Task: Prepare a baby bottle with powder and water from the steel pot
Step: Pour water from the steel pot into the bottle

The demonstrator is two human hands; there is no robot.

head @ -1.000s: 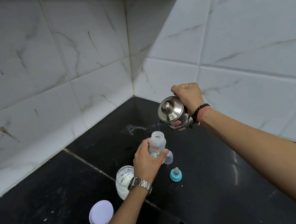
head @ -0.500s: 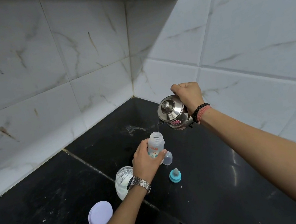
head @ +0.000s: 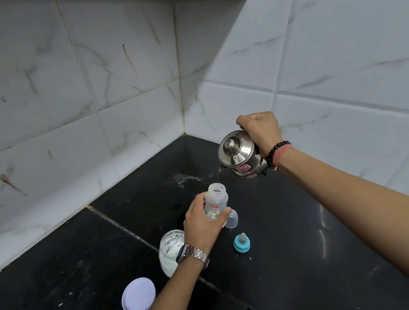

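The baby bottle [head: 215, 201] stands open on the black counter [head: 304, 246], the left hand [head: 202, 221] curled around it. Above, the right hand [head: 260, 130], fist closed on the handle, tips the steel pot [head: 237, 153], water streaming into the bottle.

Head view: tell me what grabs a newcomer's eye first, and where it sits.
The tilted steel pot, gripped by the right hand at centre right, sends a thin stream of water into the open baby bottle, which the left hand holds just below it. On the black countertop near the left wrist lie an open powder jar, its white lid and the blue teat ring.
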